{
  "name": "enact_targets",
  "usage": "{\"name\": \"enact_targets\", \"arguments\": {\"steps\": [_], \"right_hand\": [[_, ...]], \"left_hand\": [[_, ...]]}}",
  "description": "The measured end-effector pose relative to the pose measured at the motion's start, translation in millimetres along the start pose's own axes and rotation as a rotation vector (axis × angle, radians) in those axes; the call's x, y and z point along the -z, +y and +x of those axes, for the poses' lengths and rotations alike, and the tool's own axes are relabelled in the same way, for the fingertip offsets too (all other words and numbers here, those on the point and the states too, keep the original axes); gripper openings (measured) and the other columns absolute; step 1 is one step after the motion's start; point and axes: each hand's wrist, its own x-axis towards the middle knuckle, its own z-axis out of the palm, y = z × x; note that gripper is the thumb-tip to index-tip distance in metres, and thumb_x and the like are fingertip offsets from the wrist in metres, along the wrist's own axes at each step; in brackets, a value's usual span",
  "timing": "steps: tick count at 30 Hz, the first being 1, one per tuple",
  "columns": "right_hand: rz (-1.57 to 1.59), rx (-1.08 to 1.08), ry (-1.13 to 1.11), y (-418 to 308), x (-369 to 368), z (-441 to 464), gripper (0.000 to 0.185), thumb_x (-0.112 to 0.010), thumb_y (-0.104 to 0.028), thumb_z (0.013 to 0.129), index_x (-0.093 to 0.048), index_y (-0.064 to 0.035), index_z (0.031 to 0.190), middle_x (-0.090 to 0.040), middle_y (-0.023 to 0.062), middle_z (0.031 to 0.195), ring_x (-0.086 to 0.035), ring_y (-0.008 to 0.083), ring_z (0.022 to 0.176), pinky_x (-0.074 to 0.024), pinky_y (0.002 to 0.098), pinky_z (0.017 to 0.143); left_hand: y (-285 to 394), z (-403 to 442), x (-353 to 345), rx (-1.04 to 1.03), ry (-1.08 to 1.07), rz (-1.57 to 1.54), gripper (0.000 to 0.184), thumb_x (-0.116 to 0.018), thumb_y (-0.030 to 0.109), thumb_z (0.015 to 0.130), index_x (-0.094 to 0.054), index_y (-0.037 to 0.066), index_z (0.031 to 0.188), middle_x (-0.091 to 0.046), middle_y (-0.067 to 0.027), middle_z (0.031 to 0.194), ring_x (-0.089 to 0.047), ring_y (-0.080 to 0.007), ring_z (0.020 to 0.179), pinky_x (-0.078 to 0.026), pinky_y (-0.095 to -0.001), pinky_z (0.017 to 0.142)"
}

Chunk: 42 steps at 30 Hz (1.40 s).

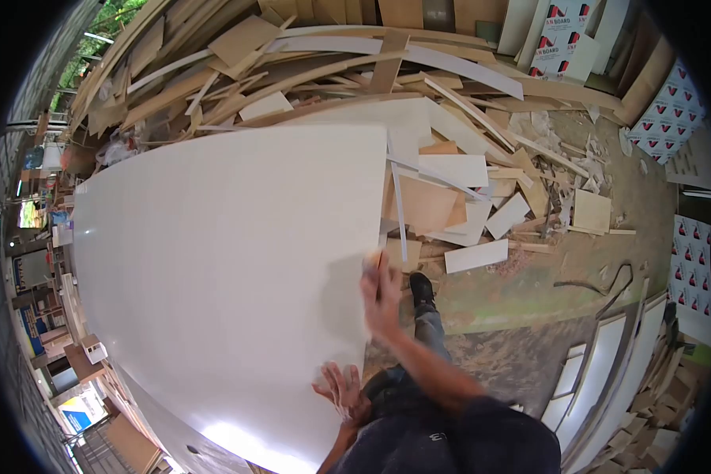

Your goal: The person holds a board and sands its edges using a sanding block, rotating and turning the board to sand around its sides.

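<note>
A large white panel (237, 237) lies in front of me, its right edge running near my body. My right hand (381, 292) is at that edge, its fingers wrapped round a small orange and dark object (378, 259) that is blurred and partly hidden by the fingers. Lower down, my left hand (343, 389) rests on the panel near the same edge, fingers spread and holding nothing.
Wood offcuts (430, 197) and strips are heaped beyond the panel and to its right. My shoe (423, 291) stands on the floor beside the edge. Long white boards (600, 371) lie at the lower right, and printed boards (691, 257) stand at the far right.
</note>
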Motion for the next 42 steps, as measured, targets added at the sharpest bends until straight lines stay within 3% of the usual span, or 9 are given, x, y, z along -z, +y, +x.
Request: {"name": "enact_targets", "arguments": {"steps": [3,7,10,15,22,25,30,38,42], "right_hand": [[0.157,-0.107,0.029,37,-13,154,0.057,-0.053,-0.027,0.104,-0.036,-0.0034,0.153,-0.055,0.0184,0.102,-0.053,0.0286,0.092,-0.0468,0.0389,0.085],[0.017,-0.037,-0.081,51,-10,309,0.062,-0.052,-0.032,0.104,-0.034,-0.0004,0.154,-0.053,0.0209,0.143,-0.056,0.0264,0.104,-0.0436,0.0359,0.097],[0.552,-0.147,0.089,47,-18,232,0.063,-0.052,-0.03,0.105,-0.031,0.0028,0.154,-0.054,0.0174,0.143,-0.055,0.0209,0.11,-0.0435,0.0339,0.099],[0.147,0.082,0.023,4,-2,16,0.061,-0.054,-0.015,0.103,-0.029,0.0018,0.156,-0.05,0.0058,0.092,-0.047,0.0172,0.09,-0.0444,0.0292,0.086],[0.596,-0.208,-0.033,28,-5,279,0.062,-0.052,-0.032,0.105,-0.032,-0.0009,0.155,-0.043,0.0136,0.154,-0.048,0.0199,0.134,-0.0375,0.0302,0.111],[0.56,-0.186,-0.008,36,-11,271,0.06,-0.051,-0.031,0.106,-0.032,-0.0016,0.155,-0.042,0.0142,0.155,-0.046,0.0199,0.136,-0.0366,0.03,0.111],[0.209,0.01,0.02,20,-2,24,0.056,-0.046,-0.018,0.107,-0.029,-0.0034,0.157,-0.058,0.0035,0.112,-0.049,0.013,0.089,-0.042,0.0271,0.081],[0.54,-0.157,-0.005,56,-16,283,0.059,-0.049,-0.032,0.107,-0.033,-0.0017,0.155,-0.044,0.0129,0.152,-0.05,0.0181,0.129,-0.0393,0.0297,0.106],[0.438,-0.153,-0.006,38,-9,169,0.06,-0.046,-0.028,0.107,-0.027,-0.0005,0.157,-0.052,0.0083,0.14,-0.052,0.0138,0.112,-0.0415,0.0269,0.097]], "left_hand": [[4,2,-8,0.009,0.04,0.026,0.064,-0.054,0.003,0.079,-0.055,0.013,0.143,-0.023,-0.0263,0.162,-0.012,-0.0499,0.151,0.008,-0.0758,0.11],[11,6,6,0.06,-0.029,-0.044,0.063,-0.052,0.001,0.081,-0.056,0.013,0.143,-0.024,-0.0251,0.162,-0.011,-0.0495,0.152,0.008,-0.0752,0.11],[4,10,-2,0.015,0.005,-0.015,0.064,-0.052,0.001,0.081,-0.056,0.015,0.143,-0.025,-0.0238,0.163,-0.011,-0.0494,0.152,0.008,-0.0751,0.11],[-3,4,-13,-0.025,0.054,-0.006,0.075,-0.054,-0.002,0.073,-0.051,0.015,0.147,-0.023,-0.0237,0.163,-0.009,-0.0505,0.152,0.01,-0.0736,0.111],[5,6,-4,0.012,0.001,-0.038,0.065,-0.054,0.001,0.08,-0.057,0.018,0.143,-0.029,-0.021,0.162,-0.012,-0.0506,0.151,0.008,-0.0755,0.11],[2,1,2,0.001,0.007,-0.05,0.066,-0.052,-0.001,0.078,-0.057,0.016,0.142,-0.025,-0.0198,0.164,-0.01,-0.0491,0.152,0.009,-0.0747,0.11],[-5,13,-14,-0.08,0.095,0.023,0.067,-0.049,-0.005,0.075,-0.059,0.012,0.139,-0.021,-0.0197,0.165,-0.008,-0.0482,0.152,0.011,-0.0738,0.111],[2,6,-2,-0.034,0.075,-0.081,0.075,-0.05,-0.005,0.076,-0.053,0.017,0.147,-0.028,-0.0156,0.164,-0.009,-0.0476,0.153,0.011,-0.0708,0.113],[5,8,6,-0.038,0.075,-0.083,0.076,-0.049,-0.006,0.077,-0.051,0.019,0.148,-0.028,-0.0154,0.164,-0.009,-0.0477,0.153,0.011,-0.0703,0.113]]}}
